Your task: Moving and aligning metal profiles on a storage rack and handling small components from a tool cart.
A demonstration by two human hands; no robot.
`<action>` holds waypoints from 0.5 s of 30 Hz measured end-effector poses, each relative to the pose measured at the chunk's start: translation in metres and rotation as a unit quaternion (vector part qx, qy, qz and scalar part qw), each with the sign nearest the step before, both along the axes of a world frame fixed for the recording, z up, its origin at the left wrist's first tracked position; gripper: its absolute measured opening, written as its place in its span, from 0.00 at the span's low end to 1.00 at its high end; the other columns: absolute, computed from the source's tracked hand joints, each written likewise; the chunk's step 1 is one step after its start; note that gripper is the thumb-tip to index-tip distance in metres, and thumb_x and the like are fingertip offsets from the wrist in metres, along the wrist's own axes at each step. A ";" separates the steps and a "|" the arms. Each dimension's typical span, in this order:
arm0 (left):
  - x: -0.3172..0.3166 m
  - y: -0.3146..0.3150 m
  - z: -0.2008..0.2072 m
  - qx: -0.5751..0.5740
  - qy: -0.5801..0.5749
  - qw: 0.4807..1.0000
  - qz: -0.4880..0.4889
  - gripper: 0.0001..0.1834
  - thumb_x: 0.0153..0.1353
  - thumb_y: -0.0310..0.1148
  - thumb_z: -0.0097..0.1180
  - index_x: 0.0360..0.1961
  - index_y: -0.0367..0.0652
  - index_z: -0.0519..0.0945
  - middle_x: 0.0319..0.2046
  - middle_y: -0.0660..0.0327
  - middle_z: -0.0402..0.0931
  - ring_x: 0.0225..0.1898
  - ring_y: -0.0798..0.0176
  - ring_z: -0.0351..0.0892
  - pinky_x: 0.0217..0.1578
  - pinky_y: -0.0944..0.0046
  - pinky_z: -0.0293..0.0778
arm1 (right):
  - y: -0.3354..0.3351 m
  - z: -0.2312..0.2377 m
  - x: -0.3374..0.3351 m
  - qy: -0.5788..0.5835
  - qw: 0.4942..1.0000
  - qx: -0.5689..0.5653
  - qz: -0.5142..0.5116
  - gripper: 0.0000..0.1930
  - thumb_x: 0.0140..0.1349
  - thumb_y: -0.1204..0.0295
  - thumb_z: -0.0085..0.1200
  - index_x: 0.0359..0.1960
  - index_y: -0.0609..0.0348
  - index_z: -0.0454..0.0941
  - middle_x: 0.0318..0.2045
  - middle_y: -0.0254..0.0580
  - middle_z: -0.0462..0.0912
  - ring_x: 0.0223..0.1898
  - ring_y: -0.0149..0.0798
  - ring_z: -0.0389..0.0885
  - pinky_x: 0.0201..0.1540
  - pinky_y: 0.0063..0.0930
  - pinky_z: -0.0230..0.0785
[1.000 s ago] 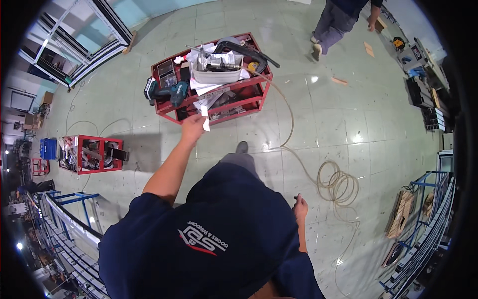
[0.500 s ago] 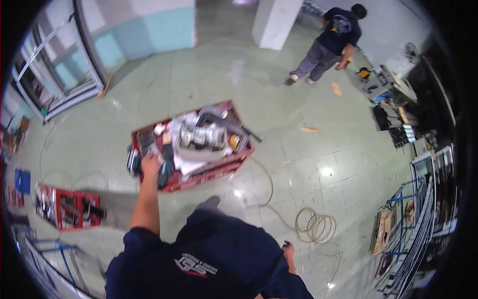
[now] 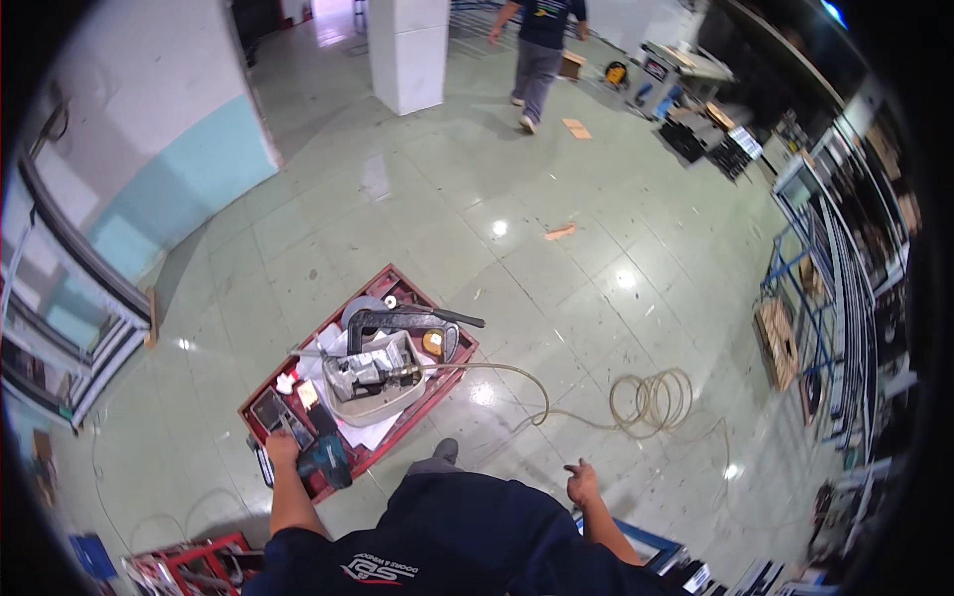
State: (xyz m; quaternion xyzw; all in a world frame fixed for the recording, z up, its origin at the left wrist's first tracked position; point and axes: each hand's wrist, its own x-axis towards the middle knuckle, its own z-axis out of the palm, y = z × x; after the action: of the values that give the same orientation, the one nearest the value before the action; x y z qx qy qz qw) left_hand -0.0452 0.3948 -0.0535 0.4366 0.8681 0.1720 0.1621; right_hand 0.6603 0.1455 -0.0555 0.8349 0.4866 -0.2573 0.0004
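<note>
My left hand [image 3: 283,449] is closed around the handle of a teal and black cordless drill [image 3: 330,460], at the near left corner of a red cart [image 3: 394,444]. In the cart a grey plastic tub [image 3: 383,409] holds metallic, plastic-wrapped items. Beside the tub lie a black clamp-like frame [image 3: 397,320], a yellow and black tape measure [image 3: 433,343], and white papers [image 3: 366,434]. My right hand [image 3: 582,484] hangs apart from the cart, its fingers partly bent. Something small and dark seems to show at its fingertips, too small to name.
A clear hose [image 3: 653,402] runs from the cart to a coil on the tiled floor. Another person [image 3: 542,55] walks at the back. Long profiles [image 3: 833,298] stand on a blue rack at right. Glazed frames [image 3: 75,288] lean at left; a second red cart [image 3: 199,566] is at lower left.
My view has swung to the right, and the cart sits lower in it. My right arm has come further forward and into sight. The other person has walked farther off. My left hand keeps the drill.
</note>
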 end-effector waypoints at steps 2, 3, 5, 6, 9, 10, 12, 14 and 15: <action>-0.017 -0.004 -0.012 -0.032 0.043 0.998 -0.033 0.13 0.55 0.34 0.56 0.32 0.36 0.87 0.32 0.39 0.84 0.39 0.37 0.86 0.44 0.44 0.80 | 0.004 0.013 -0.015 0.108 0.982 0.032 -0.154 0.32 0.56 0.71 0.51 0.67 0.41 0.74 0.77 0.63 0.51 0.76 0.66 0.51 0.78 0.49 0.45; -0.028 0.004 -0.018 -0.066 0.085 0.992 -0.067 0.13 0.56 0.34 0.56 0.32 0.35 0.87 0.33 0.39 0.84 0.39 0.37 0.86 0.46 0.43 0.80 | 0.007 0.021 -0.027 0.138 0.963 0.071 -0.219 0.35 0.56 0.71 0.51 0.70 0.41 0.70 0.77 0.64 0.48 0.77 0.65 0.48 0.78 0.48 0.44; -0.019 0.018 -0.010 -0.150 0.123 0.978 -0.071 0.15 0.58 0.34 0.57 0.37 0.32 0.86 0.38 0.39 0.85 0.42 0.36 0.85 0.48 0.44 0.79 | 0.010 0.051 -0.040 0.233 0.905 0.100 -0.343 0.43 0.60 0.65 0.55 0.79 0.43 0.53 0.80 0.62 0.36 0.80 0.59 0.37 0.79 0.46 0.38; -0.015 0.018 -0.005 -0.192 0.144 0.968 -0.072 0.16 0.59 0.34 0.57 0.40 0.31 0.85 0.40 0.39 0.85 0.43 0.36 0.85 0.49 0.44 0.78 | 0.013 0.048 -0.041 0.282 0.872 0.147 -0.372 0.43 0.62 0.61 0.55 0.79 0.43 0.51 0.80 0.60 0.36 0.81 0.57 0.35 0.79 0.46 0.37; 0.041 0.063 0.052 -0.020 0.151 0.987 -0.050 0.21 0.62 0.34 0.57 0.51 0.27 0.80 0.49 0.39 0.82 0.49 0.36 0.82 0.53 0.43 0.76 | 0.001 0.071 -0.054 0.426 0.724 0.288 -0.461 0.43 0.69 0.49 0.49 0.81 0.42 0.44 0.81 0.52 0.36 0.81 0.51 0.31 0.79 0.48 0.30; 0.062 0.071 0.075 0.060 0.174 0.978 -0.096 0.23 0.64 0.35 0.58 0.55 0.28 0.77 0.52 0.39 0.80 0.51 0.37 0.81 0.54 0.45 0.76 | 0.012 0.098 -0.058 0.498 0.666 0.317 -0.457 0.42 0.72 0.44 0.43 0.81 0.42 0.40 0.81 0.47 0.35 0.81 0.49 0.30 0.78 0.49 0.27; 0.129 0.085 0.116 0.163 0.107 0.950 -0.245 0.26 0.66 0.36 0.59 0.60 0.30 0.74 0.56 0.41 0.77 0.53 0.41 0.80 0.54 0.48 0.76 | 0.021 0.126 -0.064 0.569 0.597 0.350 -0.444 0.40 0.76 0.40 0.34 0.81 0.41 0.37 0.82 0.39 0.34 0.81 0.46 0.28 0.78 0.52 0.22; 0.239 0.079 0.151 0.184 -0.078 0.903 -0.380 0.24 0.69 0.35 0.59 0.61 0.31 0.74 0.57 0.42 0.77 0.53 0.47 0.80 0.54 0.53 0.77 | 0.023 0.163 -0.063 0.580 0.611 0.390 -0.372 0.41 0.75 0.39 0.34 0.81 0.42 0.39 0.82 0.37 0.33 0.81 0.43 0.24 0.78 0.50 0.17; 0.295 0.059 0.176 0.138 -0.145 0.855 -0.479 0.23 0.70 0.34 0.58 0.62 0.32 0.74 0.56 0.45 0.77 0.53 0.51 0.80 0.53 0.56 0.76 | 0.025 0.178 -0.063 0.596 0.607 0.407 -0.333 0.42 0.75 0.38 0.34 0.81 0.45 0.37 0.82 0.37 0.32 0.81 0.40 0.22 0.77 0.49 0.15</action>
State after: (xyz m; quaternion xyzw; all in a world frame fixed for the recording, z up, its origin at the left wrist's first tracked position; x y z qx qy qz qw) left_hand 0.2499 0.4536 0.1225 0.7863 0.4856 0.2528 0.2865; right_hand 0.5977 0.1707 0.1224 0.5154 0.1220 -0.4562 -0.7151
